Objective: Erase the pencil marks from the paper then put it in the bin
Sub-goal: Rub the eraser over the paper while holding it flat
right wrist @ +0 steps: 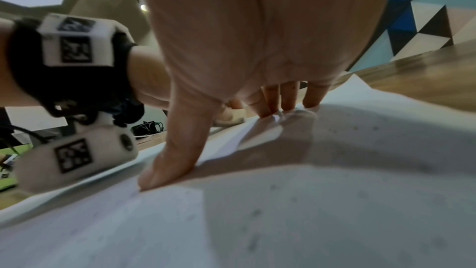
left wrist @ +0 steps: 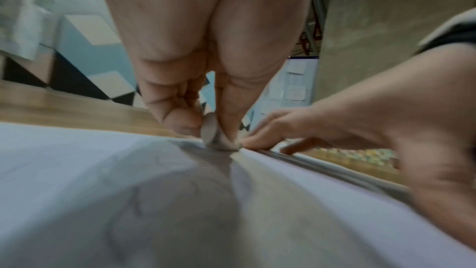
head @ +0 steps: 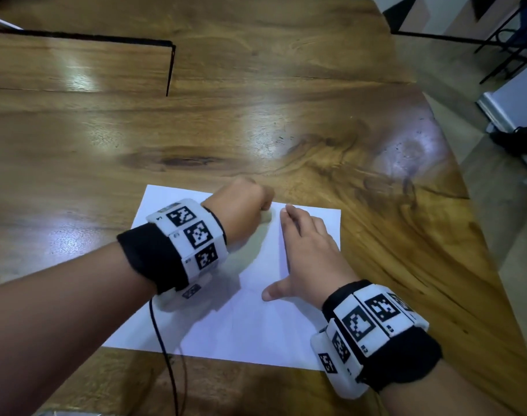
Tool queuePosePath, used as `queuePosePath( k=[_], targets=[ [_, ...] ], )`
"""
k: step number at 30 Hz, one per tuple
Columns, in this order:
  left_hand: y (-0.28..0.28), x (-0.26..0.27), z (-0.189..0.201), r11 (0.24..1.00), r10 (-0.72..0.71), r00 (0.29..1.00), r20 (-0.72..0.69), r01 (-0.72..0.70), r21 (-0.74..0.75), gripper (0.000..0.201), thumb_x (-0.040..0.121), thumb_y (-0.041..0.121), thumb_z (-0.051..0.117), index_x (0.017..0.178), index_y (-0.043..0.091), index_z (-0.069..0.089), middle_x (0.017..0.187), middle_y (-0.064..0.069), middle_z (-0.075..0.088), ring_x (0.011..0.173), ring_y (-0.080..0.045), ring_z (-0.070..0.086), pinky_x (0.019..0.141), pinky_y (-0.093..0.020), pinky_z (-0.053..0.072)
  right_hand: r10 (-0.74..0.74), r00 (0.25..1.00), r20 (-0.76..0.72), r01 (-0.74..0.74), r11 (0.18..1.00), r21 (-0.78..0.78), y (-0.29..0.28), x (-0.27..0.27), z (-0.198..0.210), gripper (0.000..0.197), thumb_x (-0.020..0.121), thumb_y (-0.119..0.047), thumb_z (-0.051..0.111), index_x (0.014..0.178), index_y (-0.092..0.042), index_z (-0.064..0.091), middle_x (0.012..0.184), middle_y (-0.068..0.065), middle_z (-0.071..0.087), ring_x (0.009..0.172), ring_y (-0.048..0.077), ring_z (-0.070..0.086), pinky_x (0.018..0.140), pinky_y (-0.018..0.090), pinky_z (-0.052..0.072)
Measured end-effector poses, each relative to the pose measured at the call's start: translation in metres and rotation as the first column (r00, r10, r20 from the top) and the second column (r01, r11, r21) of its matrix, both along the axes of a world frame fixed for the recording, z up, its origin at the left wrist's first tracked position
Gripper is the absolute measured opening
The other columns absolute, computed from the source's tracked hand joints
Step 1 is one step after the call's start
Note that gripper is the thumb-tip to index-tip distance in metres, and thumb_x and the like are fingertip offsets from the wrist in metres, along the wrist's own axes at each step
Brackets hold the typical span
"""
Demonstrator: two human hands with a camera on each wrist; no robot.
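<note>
A white sheet of paper lies flat on the wooden table, near its front edge. My left hand is over the paper's far edge and pinches a small pale eraser between thumb and fingers, its tip pressed on the sheet. Faint pencil strokes show on the paper under that wrist. My right hand lies flat on the sheet's right part, fingers straight and thumb spread, holding it down. The eraser also shows small beyond the right fingers. No bin is in view.
A black-edged gap cuts into the table at the far left. The table's right edge curves away to the floor. A thin black cable hangs from my left wrist across the paper's near edge.
</note>
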State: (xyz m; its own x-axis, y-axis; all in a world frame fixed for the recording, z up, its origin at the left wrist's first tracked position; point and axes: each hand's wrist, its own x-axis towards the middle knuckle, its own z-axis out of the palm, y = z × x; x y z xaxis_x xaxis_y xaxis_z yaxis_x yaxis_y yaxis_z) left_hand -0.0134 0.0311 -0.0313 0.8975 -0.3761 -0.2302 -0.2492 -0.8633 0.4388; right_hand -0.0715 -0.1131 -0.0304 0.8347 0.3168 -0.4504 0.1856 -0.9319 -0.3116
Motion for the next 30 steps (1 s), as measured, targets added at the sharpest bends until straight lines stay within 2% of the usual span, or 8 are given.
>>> queuePosePath(
  k=[2,7,12,16,19,21,25,30],
  targets=[
    [0.0,0.0,0.001,1.0,0.017,1.0,0.022,-0.016,-0.016,0.006,0.082,0.011,0.057,0.088,0.011,0.06,0.085,-0.005,0.049,0.084,-0.032,0.057,0.074,-0.035,0.05,0.006,1.0,0.007,-0.006,1.0,-0.01,0.0,0.0,0.0,0.133,0.06,-0.055,0.082,0.152,-0.013,-0.005,0.158,-0.005,-0.006,0.142,0.016,0.001,0.114,0.026,0.009],
    [0.002,-0.019,0.004,0.984,-0.175,0.979,-0.103,0.178,0.017,0.012,0.082,0.015,0.056,0.092,0.013,0.061,0.082,-0.001,0.049,0.078,-0.02,0.048,0.069,-0.024,0.034,0.009,1.0,0.006,-0.009,1.0,-0.018,0.001,0.001,0.0,0.132,0.06,-0.055,0.082,0.152,-0.013,-0.003,0.158,-0.004,-0.005,0.142,0.016,0.003,0.116,0.026,0.009],
    [-0.01,0.011,0.005,0.999,-0.033,0.999,-0.027,0.033,-0.001,0.014,0.082,0.011,0.056,0.095,0.009,0.059,0.096,-0.011,0.06,0.092,-0.029,0.057,0.073,-0.029,0.042,0.018,1.0,0.013,-0.017,0.999,-0.036,0.001,0.001,0.0,0.133,0.06,-0.057,0.08,0.152,-0.012,-0.004,0.158,-0.003,-0.005,0.141,0.017,0.003,0.115,0.026,0.009],
    [-0.003,-0.015,0.007,0.99,-0.144,0.985,-0.093,0.143,-0.016,0.005,0.082,0.01,0.051,0.083,0.014,0.055,0.071,0.004,0.042,0.078,-0.024,0.047,0.067,-0.026,0.032,0.018,1.0,0.013,-0.017,0.999,-0.037,0.002,0.001,-0.001,0.132,0.06,-0.057,0.08,0.152,-0.013,-0.003,0.158,-0.003,-0.004,0.141,0.017,0.004,0.115,0.026,0.009],
    [0.013,-0.049,0.007,0.951,-0.306,0.942,-0.14,0.31,0.01,0.013,0.081,0.01,0.047,0.074,0.021,0.046,0.073,0.001,0.038,0.074,-0.02,0.041,0.066,-0.028,0.032,0.011,1.0,0.004,-0.011,1.0,-0.027,0.001,0.001,-0.003,0.133,0.06,-0.056,0.081,0.152,-0.013,-0.005,0.157,-0.004,-0.006,0.142,0.017,0.002,0.115,0.027,0.01],
    [0.019,-0.057,0.007,0.946,-0.322,0.934,-0.156,0.324,-0.008,0.015,0.081,0.011,0.048,0.073,0.023,0.044,0.072,0.005,0.036,0.073,-0.02,0.042,0.06,-0.024,0.029,0.014,1.0,0.003,-0.014,1.0,-0.027,0.0,0.001,-0.003,0.133,0.06,-0.056,0.081,0.152,-0.013,-0.006,0.157,-0.004,-0.006,0.141,0.016,0.002,0.115,0.026,0.009],
    [0.022,-0.045,0.006,0.974,-0.229,0.964,-0.139,0.226,-0.032,0.004,0.083,0.022,0.057,0.084,0.02,0.06,0.076,0.005,0.049,0.072,-0.013,0.043,0.055,-0.018,0.027,0.038,0.999,-0.001,-0.038,0.999,-0.034,-0.001,0.002,-0.003,0.132,0.061,-0.058,0.079,0.152,-0.02,-0.008,0.157,-0.005,-0.01,0.142,0.017,-0.001,0.114,0.027,0.009],
    [0.013,-0.007,0.003,0.995,0.039,0.998,-0.057,-0.045,-0.094,0.014,0.08,0.013,0.06,0.093,0.011,0.062,0.072,0.001,0.057,0.07,-0.016,0.049,0.062,-0.021,0.035,0.08,0.997,0.008,-0.079,0.991,-0.104,0.001,0.005,-0.001,0.13,0.062,-0.062,0.077,0.152,-0.024,-0.01,0.157,-0.003,-0.006,0.14,0.02,0.005,0.113,0.032,0.013]
  ],
)
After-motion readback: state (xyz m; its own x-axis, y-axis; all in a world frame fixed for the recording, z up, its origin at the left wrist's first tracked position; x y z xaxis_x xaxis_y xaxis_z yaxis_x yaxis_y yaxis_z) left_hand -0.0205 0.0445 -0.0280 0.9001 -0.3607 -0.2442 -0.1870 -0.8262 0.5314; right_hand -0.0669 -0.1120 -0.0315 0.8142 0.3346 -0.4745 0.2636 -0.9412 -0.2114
